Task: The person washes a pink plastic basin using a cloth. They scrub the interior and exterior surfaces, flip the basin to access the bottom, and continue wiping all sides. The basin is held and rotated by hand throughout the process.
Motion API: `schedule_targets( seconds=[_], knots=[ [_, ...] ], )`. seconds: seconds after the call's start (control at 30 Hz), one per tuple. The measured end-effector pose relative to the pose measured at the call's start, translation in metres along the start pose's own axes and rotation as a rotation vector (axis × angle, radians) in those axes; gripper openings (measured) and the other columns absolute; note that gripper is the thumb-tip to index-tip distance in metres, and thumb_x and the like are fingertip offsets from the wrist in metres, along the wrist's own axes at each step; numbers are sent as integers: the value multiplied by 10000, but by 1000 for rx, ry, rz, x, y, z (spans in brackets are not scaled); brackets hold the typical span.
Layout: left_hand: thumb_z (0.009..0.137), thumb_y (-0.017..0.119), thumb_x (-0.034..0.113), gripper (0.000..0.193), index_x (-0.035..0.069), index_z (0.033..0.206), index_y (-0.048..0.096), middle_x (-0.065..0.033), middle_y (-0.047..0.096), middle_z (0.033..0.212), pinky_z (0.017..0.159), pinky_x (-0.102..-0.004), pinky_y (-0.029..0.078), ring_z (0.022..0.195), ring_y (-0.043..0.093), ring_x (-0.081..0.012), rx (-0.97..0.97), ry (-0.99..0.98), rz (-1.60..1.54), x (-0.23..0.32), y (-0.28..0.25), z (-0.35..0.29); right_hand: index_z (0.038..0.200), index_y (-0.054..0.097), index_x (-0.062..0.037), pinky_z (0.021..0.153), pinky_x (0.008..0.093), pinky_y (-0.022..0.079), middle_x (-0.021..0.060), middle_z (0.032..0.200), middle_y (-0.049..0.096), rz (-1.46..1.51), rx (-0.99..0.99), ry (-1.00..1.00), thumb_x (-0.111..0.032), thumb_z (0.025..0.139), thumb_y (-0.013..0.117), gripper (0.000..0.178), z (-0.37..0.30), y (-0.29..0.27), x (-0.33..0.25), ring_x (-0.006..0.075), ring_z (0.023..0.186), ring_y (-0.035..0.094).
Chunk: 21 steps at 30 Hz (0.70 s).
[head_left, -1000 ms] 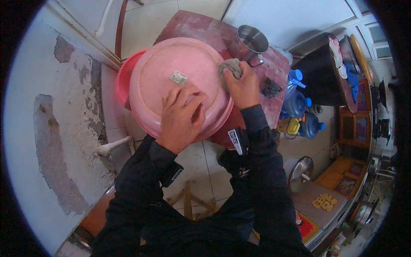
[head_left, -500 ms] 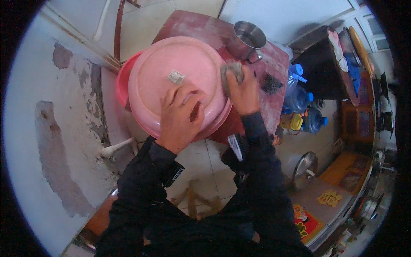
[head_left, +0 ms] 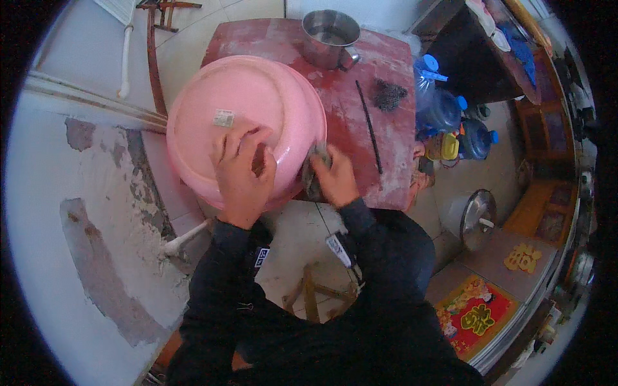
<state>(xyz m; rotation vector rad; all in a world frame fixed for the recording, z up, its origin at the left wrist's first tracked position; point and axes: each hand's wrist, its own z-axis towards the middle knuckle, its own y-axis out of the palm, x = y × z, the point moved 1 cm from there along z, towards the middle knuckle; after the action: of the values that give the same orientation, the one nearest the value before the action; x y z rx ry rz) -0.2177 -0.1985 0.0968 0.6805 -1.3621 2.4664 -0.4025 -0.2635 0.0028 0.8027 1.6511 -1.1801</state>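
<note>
Squarely bottom-up, the pink basin [head_left: 251, 96] covers the left end of the red table [head_left: 341, 100], its flat base ringed by a shallow ridge and its rounded side catching a glossy light on the right. A small pale label [head_left: 223, 118] sticks to the base, a little left of its middle. The left hand [head_left: 244, 177] lies across the near part of the basin, fingers loosely bent with a hollow between them and the thumb, released rather than clenched. At the basin's right side, by the rim, the right hand [head_left: 338, 177] clasps a grey cloth [head_left: 313, 185], slightly blurred, close above the table's near edge. Where the basin sits, the table's edge is hidden, so any overhang cannot be told. To the right, a bare strip of worn red top lies between the basin and a thin dark stick [head_left: 370, 128]; beyond that come a dark mesh pad [head_left: 389, 95] and, at the far side, a metal mug [head_left: 325, 53]. Bottles [head_left: 444, 109] crowd just past the right edge, the peeling wall [head_left: 109, 174] stands near on the left, and pale floor tiles [head_left: 290, 235] show below the near edge, around a wooden stool [head_left: 311, 293].
</note>
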Motion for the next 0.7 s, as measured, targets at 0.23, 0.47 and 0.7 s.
schedule_targets(
  seconds=[0.23,0.47,0.7],
  knots=[
    [790,706,28,335,109,1115,704,-63,644,1209,983,-445,436,1099,561,-332,8,11,7,-1,-2,6,1117,684,14,819,458,538,223,980,739,10,25,-260,-199,948,645,274,128,-12,-39,389,909,718],
    [783,700,22,334,108,1106,699,-67,644,1196,978,-450,438,1097,563,-329,33,14,-5,0,0,5,1098,683,24,807,494,530,288,1007,696,-374,54,-221,-191,896,696,295,68,-19,7,477,976,672],
    [771,695,23,345,111,1104,706,-66,643,1193,974,-457,438,1099,561,-327,30,28,16,1,0,6,1112,699,20,801,432,549,254,982,724,-201,-82,-76,-109,904,677,245,-35,0,-12,397,923,728]
  ],
)
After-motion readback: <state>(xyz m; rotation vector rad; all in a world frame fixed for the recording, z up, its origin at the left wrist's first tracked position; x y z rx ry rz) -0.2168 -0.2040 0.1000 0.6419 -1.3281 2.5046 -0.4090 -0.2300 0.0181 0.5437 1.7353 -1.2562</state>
